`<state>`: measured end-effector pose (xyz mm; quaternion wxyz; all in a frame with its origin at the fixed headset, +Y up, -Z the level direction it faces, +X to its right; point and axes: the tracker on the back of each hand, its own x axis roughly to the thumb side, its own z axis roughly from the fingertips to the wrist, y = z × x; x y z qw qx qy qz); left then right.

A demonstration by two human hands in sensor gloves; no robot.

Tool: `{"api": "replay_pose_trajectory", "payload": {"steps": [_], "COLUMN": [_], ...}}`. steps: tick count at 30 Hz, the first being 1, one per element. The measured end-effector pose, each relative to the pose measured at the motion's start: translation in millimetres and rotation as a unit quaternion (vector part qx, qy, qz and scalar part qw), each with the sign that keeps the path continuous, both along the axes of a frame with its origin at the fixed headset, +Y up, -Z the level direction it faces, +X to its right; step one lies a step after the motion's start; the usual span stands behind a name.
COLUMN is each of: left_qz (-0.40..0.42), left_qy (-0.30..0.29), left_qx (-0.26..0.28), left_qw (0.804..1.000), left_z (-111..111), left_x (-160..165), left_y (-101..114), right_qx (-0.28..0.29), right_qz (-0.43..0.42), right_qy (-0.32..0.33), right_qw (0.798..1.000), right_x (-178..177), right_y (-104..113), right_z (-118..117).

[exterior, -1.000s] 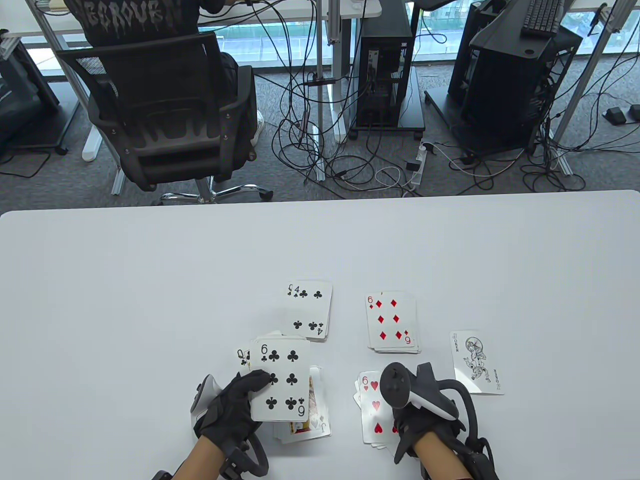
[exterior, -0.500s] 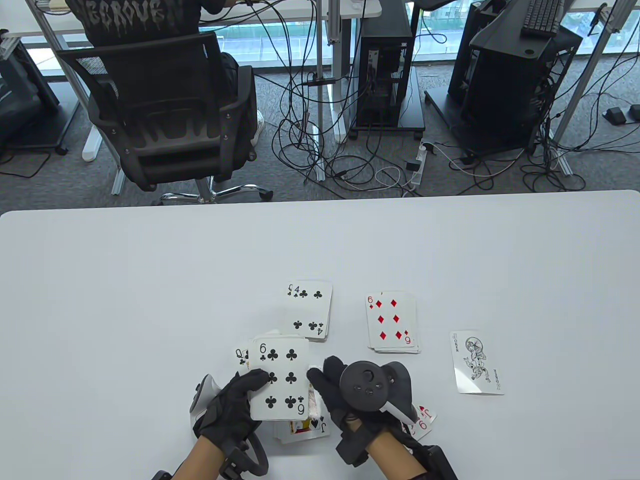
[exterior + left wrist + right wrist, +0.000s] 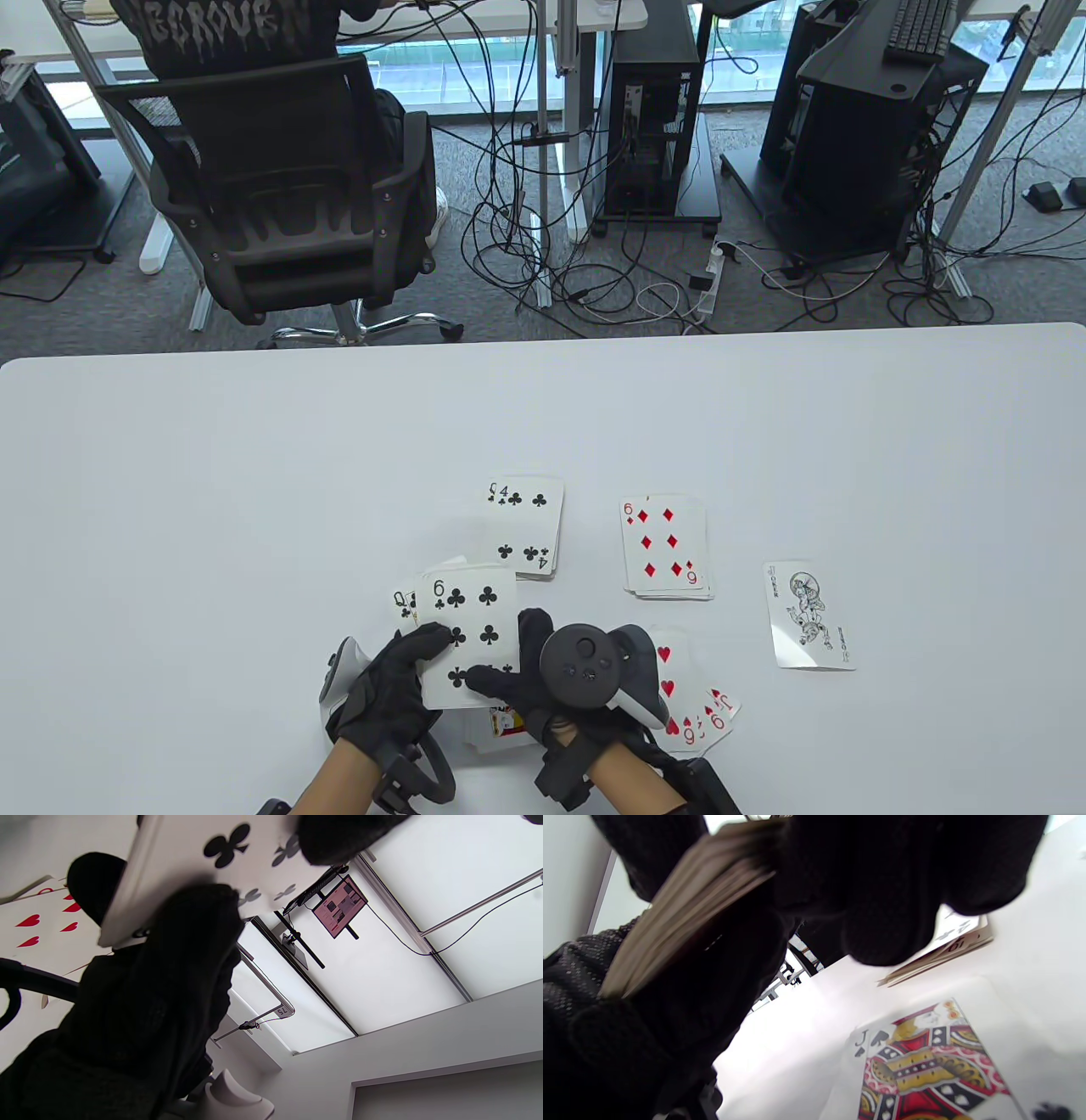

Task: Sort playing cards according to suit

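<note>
Cards w/ the 6 of clubs (image 3: 469,632) on top are held as a stack just above the worktop (image 3: 212,509), near its front edge. Stack is gripped by the L hand (image 3: 386,700), thumb on top. R hand (image 3: 543,679) is closed on the 6's lower edge. Club pile (image 3: 526,526), diamond pile (image 3: 666,548) & joker (image 3: 810,615) are laid out behind; hearts (image 3: 691,705) are spread beside the R hand.

"6" on club card (image 3: 469,632)

Bright, even daylight from far windows; soft shadows; wrist views blurred, dark close up.
</note>
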<state>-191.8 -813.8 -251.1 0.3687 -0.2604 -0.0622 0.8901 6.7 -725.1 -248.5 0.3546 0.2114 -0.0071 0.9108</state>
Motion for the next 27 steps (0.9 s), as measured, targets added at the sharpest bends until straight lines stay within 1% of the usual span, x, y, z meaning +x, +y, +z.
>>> {"api": "replay_pose_trajectory", "payload": {"steps": [3,5,9,12,15,16,17,19,21,25,27], "left_qz": [0.01,0.013,0.011,0.011,0.003,0.002,0.002,0.005,0.009,0.017,0.02], "left_qy": [0.002,0.001,0.001,0.003,0.007,0.012,0.013,0.016,0.019,0.025,0.029], "left_qx": [0.002,0.007,0.009,0.008,0.005,0.001,-0.001,-0.005,-0.007,-0.007,-0.005], "left_qw": [1.0,1.0,1.0,1.0,1.0,1.0,1.0,1.0,1.0,1.0,0.999], "left_z": [-0.2,-0.6,-1.1,-1.2,-1.2,-0.9,-1.0,-1.2,-1.5,-2.6,-3.0], "left_x": [0.5,0.8,0.1,0.3,-0.3,-0.3,-0.3,-0.4,-0.6,-2.8,-3.5], "left_y": [0.0,0.5,0.0,0.5,-0.2,-0.2,-0.2,0.2,0.9,2.6,3.6], "right_qx": [0.011,0.005,-0.018,-0.031,-0.04,-0.066,-0.075,-0.115,-0.139,-0.129,-0.128], "right_qz": [-0.058,-0.088,-0.107,-0.088,-0.057,-0.058,-0.061,-0.085,-0.097,-0.101,-0.129], "right_qy": [-0.028,-0.036,-0.036,-0.033,-0.028,-0.005,0.0,-0.001,0.004,-0.008,-0.039], "right_qw": [0.998,0.995,0.993,0.995,0.997,0.996,0.995,0.99,0.985,0.986,0.983], "right_x": [4.9,7.7,10.7,12.9,17.8,18.7,19.1,21.2,22.5,30.2,35.4], "right_y": [-3.4,-5.0,-5.6,-2.6,2.8,4.0,4.4,7.6,12.5,25.2,27.1], "right_z": [-0.9,-2.5,-8.0,-15.5,-31.0,-39.6,-42.0,-55.4,-69.5,-98.8,-111.7]}}
